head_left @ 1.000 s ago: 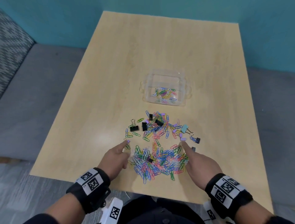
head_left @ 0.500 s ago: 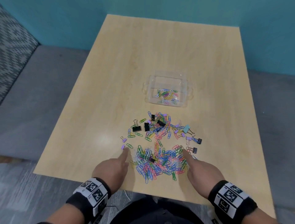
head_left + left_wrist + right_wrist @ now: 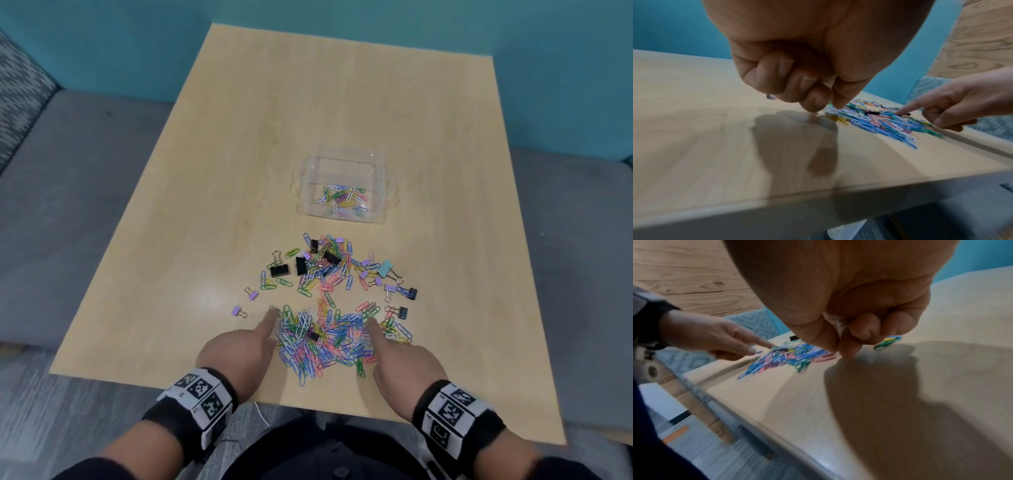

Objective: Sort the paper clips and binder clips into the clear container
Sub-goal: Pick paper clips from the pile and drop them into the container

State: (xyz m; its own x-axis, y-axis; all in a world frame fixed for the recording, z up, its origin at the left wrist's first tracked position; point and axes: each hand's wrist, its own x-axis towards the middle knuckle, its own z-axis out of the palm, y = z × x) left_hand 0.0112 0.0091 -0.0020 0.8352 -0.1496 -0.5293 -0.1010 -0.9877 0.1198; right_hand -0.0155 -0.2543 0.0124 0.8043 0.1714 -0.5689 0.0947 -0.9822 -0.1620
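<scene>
Early stage, by the look of it. The clear container [image 3: 343, 186] sits on the table [image 3: 219, 171] well ahead of both hands and holds only a small batch of colored paper clips [image 3: 342, 200], no binder clips that I can make out. Most of the job is left: a dense paper clip pile [image 3: 325, 337] lies between the two hands, with one small black binder clip [image 3: 313, 336] buried in it. Beyond the fingertips is a second mixed scatter [image 3: 329, 265] with black binder clips [image 3: 280, 270], a light blue binder clip [image 3: 386, 267] and several small purple ones [image 3: 254, 295].

Left hand [image 3: 239, 346]: index finger straight, tip at the pile's left edge, other fingers curled under, holding nothing. Right hand [image 3: 400, 359]: same pose, index at the pile's right side, holding nothing visible. Probably raking the pile together for a scoop.

The head view alone shows the container, its contents and the far scatter. The left wrist view shows what it hides: curled fingers [image 3: 789, 84] tucked under the palm with nothing in them, fingertip down at the table by the clips. The right wrist view shows the same for the right hand, plus a few stray green and yellow clips [image 3: 888, 341] on its outer side. Both wrist views are blurred.
</scene>
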